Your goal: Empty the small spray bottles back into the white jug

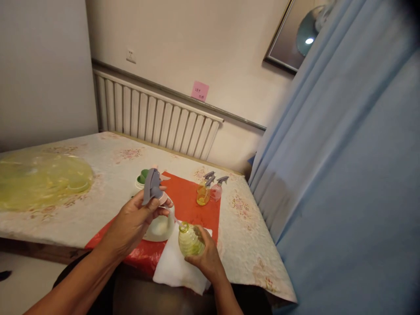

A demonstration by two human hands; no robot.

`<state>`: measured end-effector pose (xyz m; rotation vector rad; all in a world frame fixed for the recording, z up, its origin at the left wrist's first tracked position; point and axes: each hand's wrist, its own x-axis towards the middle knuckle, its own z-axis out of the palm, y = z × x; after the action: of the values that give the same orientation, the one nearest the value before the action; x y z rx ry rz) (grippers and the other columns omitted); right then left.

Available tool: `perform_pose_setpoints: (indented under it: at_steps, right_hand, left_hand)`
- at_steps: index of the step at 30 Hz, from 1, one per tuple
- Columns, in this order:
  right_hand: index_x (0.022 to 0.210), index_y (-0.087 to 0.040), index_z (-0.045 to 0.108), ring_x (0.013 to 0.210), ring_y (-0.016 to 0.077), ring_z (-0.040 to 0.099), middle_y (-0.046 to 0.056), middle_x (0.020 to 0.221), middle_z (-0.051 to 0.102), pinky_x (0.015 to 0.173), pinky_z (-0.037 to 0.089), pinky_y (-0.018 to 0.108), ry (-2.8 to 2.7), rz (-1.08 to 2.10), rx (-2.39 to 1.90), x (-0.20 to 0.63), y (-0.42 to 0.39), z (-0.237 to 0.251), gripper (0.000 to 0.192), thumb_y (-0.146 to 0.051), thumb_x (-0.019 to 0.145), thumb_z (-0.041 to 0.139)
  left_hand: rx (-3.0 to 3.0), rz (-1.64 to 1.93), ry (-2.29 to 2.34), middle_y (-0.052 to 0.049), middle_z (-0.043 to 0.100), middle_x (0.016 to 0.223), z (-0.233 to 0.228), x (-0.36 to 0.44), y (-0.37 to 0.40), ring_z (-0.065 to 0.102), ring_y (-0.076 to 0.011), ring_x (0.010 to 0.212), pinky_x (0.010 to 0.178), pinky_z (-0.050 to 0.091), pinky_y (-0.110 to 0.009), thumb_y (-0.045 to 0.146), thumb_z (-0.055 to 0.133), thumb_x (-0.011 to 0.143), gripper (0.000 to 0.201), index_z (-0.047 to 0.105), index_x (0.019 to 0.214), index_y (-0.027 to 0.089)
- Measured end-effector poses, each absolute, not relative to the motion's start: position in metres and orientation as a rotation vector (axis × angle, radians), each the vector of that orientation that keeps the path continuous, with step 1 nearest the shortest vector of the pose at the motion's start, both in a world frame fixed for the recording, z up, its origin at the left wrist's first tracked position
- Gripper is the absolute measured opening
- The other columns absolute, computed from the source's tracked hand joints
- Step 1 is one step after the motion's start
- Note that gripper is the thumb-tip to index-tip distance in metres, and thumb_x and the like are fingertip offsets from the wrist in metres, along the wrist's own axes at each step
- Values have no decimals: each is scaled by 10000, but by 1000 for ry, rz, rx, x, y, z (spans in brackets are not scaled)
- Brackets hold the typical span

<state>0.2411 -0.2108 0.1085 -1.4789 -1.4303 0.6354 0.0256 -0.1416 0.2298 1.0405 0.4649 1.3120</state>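
Grey plastic marked the spray head (152, 185), pinched upright in the left hand (133, 223), its grip pressed together around the neck, with the thin dip tube trailing down toward the right. The right hand (207, 258) had its grip wrapped about a small yellow bottle (189, 240), mouth open and tilted toward the spray head, just above a white cloth (177, 267) at the near counter (108, 166) edge. By my judgement, the bottle wanted holding steady and upright, with the tube lined up over the mouth before the head came down.

A white bowl (160, 228) sat on the red mat (190, 201) between the hands, close under the tube. Farther back stood two more spray bottles (210, 190), well apart from the hands, and a green-lidded jar (142, 177). A yellow-green cover (39, 179) lay at far left.
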Motion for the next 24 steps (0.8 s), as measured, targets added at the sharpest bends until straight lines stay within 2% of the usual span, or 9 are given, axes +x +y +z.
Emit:
perform_pose_setpoints:
  at_steps: [5, 10, 18, 24]
  right_hand:
    - [1289, -235, 533, 1197, 283, 557, 77, 1287, 596, 1041, 421, 418, -1450, 646, -1428, 225, -213, 118, 874, -87, 474, 811]
    - [1283, -248, 546, 1092, 273, 615, 57, 1199, 639, 967, 484, 387, -1452, 637, -1392, 210, -214, 129, 869, -109, 469, 818]
    - [1238, -255, 587, 994, 263, 644, 43, 1123, 667, 871, 534, 375, -1398, 665, -1421, 200, -216, 139, 827, -115, 457, 818]
    - [1234, -253, 596, 974, 257, 642, 40, 1101, 671, 836, 542, 357, -1416, 630, -1414, 196, -218, 139, 813, -131, 460, 815]
  left_hand:
    - [1123, 1229, 596, -24, 719, 917, 199, 37, -139, 646, -181, 864, 773, 484, -270, 367, 721, 787, 364, 655, 1110, 211]
    - [1146, 1087, 620, -74, 752, 1025, 175, 44, -139, 658, -259, 1013, 896, 451, -336, 404, 705, 788, 439, 634, 1170, 199]
    - [1126, 1030, 605, -107, 738, 1121, 168, 45, -143, 638, -296, 1107, 968, 438, -388, 420, 686, 798, 501, 606, 1232, 182]
    - [1220, 1012, 643, -95, 752, 1081, 170, 40, -142, 650, -301, 1084, 957, 461, -384, 459, 671, 798, 493, 627, 1208, 188]
